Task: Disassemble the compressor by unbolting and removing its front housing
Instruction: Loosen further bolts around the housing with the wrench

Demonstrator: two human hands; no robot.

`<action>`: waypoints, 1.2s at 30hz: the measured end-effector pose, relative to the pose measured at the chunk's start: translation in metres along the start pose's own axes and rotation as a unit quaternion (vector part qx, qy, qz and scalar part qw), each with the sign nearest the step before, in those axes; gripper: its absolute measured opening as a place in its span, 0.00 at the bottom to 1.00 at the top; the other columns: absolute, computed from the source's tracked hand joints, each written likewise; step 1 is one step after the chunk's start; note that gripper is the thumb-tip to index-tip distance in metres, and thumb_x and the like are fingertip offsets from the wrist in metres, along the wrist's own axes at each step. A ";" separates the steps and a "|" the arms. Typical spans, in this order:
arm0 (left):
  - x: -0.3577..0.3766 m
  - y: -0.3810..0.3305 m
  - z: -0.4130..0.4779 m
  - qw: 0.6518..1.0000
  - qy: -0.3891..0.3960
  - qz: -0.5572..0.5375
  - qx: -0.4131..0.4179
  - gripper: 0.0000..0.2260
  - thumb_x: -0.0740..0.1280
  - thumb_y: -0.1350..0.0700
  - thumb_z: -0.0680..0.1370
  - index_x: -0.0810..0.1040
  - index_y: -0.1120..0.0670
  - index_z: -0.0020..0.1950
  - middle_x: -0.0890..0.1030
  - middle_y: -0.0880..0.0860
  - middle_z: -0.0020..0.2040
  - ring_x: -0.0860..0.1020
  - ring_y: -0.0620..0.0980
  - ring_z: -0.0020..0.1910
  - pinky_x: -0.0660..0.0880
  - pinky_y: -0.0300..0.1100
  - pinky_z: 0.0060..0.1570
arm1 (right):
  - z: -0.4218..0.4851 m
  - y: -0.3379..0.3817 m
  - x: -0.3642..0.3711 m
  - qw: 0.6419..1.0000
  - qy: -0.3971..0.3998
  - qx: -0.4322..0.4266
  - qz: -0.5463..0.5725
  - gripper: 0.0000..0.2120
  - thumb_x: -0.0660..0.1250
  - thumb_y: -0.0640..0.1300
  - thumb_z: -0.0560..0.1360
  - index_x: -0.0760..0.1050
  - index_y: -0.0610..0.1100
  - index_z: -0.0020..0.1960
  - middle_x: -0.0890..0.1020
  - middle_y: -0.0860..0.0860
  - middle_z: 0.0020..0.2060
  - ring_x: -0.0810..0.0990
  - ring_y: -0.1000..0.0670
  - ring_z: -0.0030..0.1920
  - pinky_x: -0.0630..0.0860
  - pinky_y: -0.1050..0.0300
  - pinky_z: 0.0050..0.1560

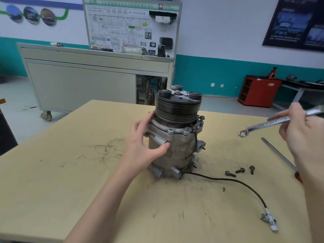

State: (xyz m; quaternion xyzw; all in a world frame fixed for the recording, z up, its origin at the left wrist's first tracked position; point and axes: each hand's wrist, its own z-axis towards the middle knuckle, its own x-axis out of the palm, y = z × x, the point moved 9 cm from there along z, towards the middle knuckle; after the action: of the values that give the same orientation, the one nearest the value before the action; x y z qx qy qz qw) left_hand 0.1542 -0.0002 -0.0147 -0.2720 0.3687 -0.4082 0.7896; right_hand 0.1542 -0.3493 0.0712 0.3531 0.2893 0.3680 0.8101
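Standing upright on the table [70, 172], pulley end up, the compressor [177, 149] is being steadied by the left hand [142, 148], whose thumb and fingers are wrapping its near-left side (just at the housing flange). The right hand [301, 134] is gripping a ring wrench [273, 121] in the air, well apart to the right; three loose bolts [240, 171] are lying on the table beside the compressor.

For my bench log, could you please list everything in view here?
table: one, pale yellow, foreground.
compressor: one, grey with black pulley, upright at table's centre.
loose bolts: three, dark, on table right of compressor.
cable: one, black, white connector, trailing from compressor base.
screwdriver: one, grey shaft, table's right edge.
wrench: one, silver, raised at right.
wheeled cabinet: one, grey, behind table.
tool cabinet: one, red, far right wall.
left hand: holds compressor's left side.
right hand: grips wrench.
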 end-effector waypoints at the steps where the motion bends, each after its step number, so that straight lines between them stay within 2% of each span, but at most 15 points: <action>1: -0.001 0.002 0.002 1.000 0.012 -0.009 -0.004 0.37 0.74 0.44 0.66 0.59 0.30 0.69 0.69 0.42 0.61 0.68 0.29 0.57 0.61 0.17 0.52 | -0.002 0.007 0.002 0.999 0.016 -0.003 0.043 0.25 0.49 0.57 0.79 0.78 0.48 0.36 0.68 0.54 0.17 0.66 0.57 0.19 0.61 0.68 0.20; 3: -0.003 0.007 0.006 0.999 0.032 -0.021 -0.003 0.37 0.75 0.47 0.67 0.59 0.29 0.68 0.70 0.41 0.63 0.68 0.29 0.58 0.61 0.17 0.52 | -0.010 0.017 0.008 0.992 0.052 -0.015 0.118 0.23 0.50 0.53 0.81 0.78 0.47 0.38 0.72 0.52 0.19 0.67 0.57 0.21 0.63 0.69 0.22; 6: -0.008 0.011 0.011 0.998 0.050 -0.024 0.005 0.38 0.76 0.54 0.70 0.60 0.29 0.69 0.69 0.34 0.65 0.66 0.25 0.61 0.59 0.16 0.52 | -0.031 0.033 0.021 0.964 0.115 -0.019 0.240 0.19 0.55 0.49 0.82 0.80 0.46 0.40 0.79 0.49 0.26 0.76 0.53 0.28 0.72 0.65 0.29; 9: -0.007 0.014 0.012 0.998 0.058 -0.038 -0.008 0.37 0.73 0.48 0.67 0.60 0.28 0.69 0.68 0.32 0.66 0.66 0.28 0.64 0.60 0.17 0.54 | -0.064 0.061 0.035 0.926 0.166 -0.059 0.333 0.10 0.64 0.51 0.76 0.81 0.48 0.45 0.84 0.46 0.36 0.83 0.48 0.37 0.79 0.62 0.38; 10: -0.006 0.015 0.012 0.997 0.058 -0.041 -0.013 0.36 0.72 0.47 0.67 0.59 0.27 0.69 0.68 0.32 0.67 0.66 0.28 0.64 0.60 0.17 0.54 | -0.075 0.069 0.039 0.924 0.166 -0.077 0.336 0.11 0.66 0.54 0.74 0.81 0.48 0.46 0.85 0.45 0.38 0.84 0.46 0.39 0.80 0.60 0.40; 12: -0.005 0.015 0.010 0.997 0.055 -0.047 -0.017 0.36 0.72 0.46 0.67 0.59 0.28 0.70 0.67 0.31 0.67 0.66 0.28 0.64 0.60 0.17 0.54 | -0.092 0.083 0.046 0.935 0.143 -0.114 0.303 0.13 0.66 0.56 0.73 0.81 0.48 0.48 0.86 0.48 0.40 0.85 0.46 0.39 0.80 0.60 0.41; 15: -0.004 0.015 0.009 0.997 0.057 -0.053 -0.020 0.37 0.71 0.45 0.67 0.57 0.29 0.71 0.66 0.31 0.68 0.65 0.28 0.65 0.60 0.17 0.55 | -0.112 0.099 0.061 0.945 0.135 -0.182 0.235 0.12 0.63 0.53 0.76 0.79 0.46 0.49 0.86 0.54 0.40 0.85 0.53 0.39 0.79 0.64 0.42; 18: -0.003 0.015 0.008 0.996 0.060 -0.061 -0.026 0.38 0.71 0.45 0.67 0.57 0.30 0.72 0.65 0.34 0.70 0.64 0.30 0.68 0.61 0.23 0.59 | -0.119 0.098 0.070 0.958 0.105 -0.208 0.168 0.14 0.63 0.58 0.75 0.80 0.48 0.47 0.85 0.52 0.38 0.84 0.51 0.37 0.80 0.57 0.39; 21: -0.002 0.014 0.008 0.995 0.063 -0.069 -0.026 0.38 0.71 0.42 0.66 0.57 0.31 0.72 0.65 0.36 0.71 0.65 0.33 0.69 0.62 0.30 0.63 | -0.122 0.099 0.076 0.959 0.086 -0.243 0.121 0.14 0.64 0.51 0.75 0.82 0.41 0.48 0.84 0.50 0.37 0.83 0.53 0.35 0.79 0.58 0.38; 25: -0.002 0.013 0.008 0.995 0.062 -0.071 -0.027 0.39 0.68 0.39 0.64 0.57 0.31 0.72 0.65 0.36 0.71 0.65 0.33 0.69 0.63 0.34 0.65 | -0.121 0.105 0.080 0.956 0.100 -0.263 0.087 0.13 0.63 0.45 0.75 0.81 0.37 0.40 0.84 0.50 0.32 0.82 0.56 0.33 0.77 0.57 0.34; 28: -0.002 0.011 0.007 0.995 0.057 -0.074 -0.026 0.38 0.68 0.39 0.64 0.57 0.31 0.72 0.66 0.35 0.71 0.65 0.34 0.69 0.64 0.35 0.65 | -0.117 0.106 0.082 0.960 0.110 -0.245 0.084 0.15 0.62 0.45 0.75 0.81 0.38 0.38 0.82 0.52 0.28 0.81 0.53 0.28 0.77 0.54 0.31; 32: -0.001 0.010 0.008 0.995 0.056 -0.080 -0.032 0.40 0.68 0.40 0.63 0.58 0.35 0.74 0.66 0.38 0.71 0.66 0.37 0.69 0.65 0.40 0.67 | -0.109 0.084 0.089 0.962 0.179 -0.132 0.158 0.08 0.63 0.42 0.74 0.81 0.45 0.41 0.83 0.53 0.29 0.82 0.55 0.31 0.77 0.66 0.35; 36: -0.003 0.011 0.008 0.995 0.056 -0.079 -0.036 0.39 0.71 0.45 0.65 0.59 0.36 0.74 0.66 0.38 0.71 0.67 0.37 0.68 0.66 0.39 0.66 | -0.078 0.050 0.104 0.914 0.276 -0.009 0.296 0.12 0.60 0.40 0.74 0.82 0.43 0.41 0.83 0.42 0.31 0.83 0.44 0.30 0.79 0.59 0.32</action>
State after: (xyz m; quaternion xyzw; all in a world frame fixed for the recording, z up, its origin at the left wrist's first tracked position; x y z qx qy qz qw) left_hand 0.1641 0.0085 -0.0169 -0.3051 0.4041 -0.4707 0.7225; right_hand 0.1362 -0.2141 0.0433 0.2995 0.3803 0.6762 0.5553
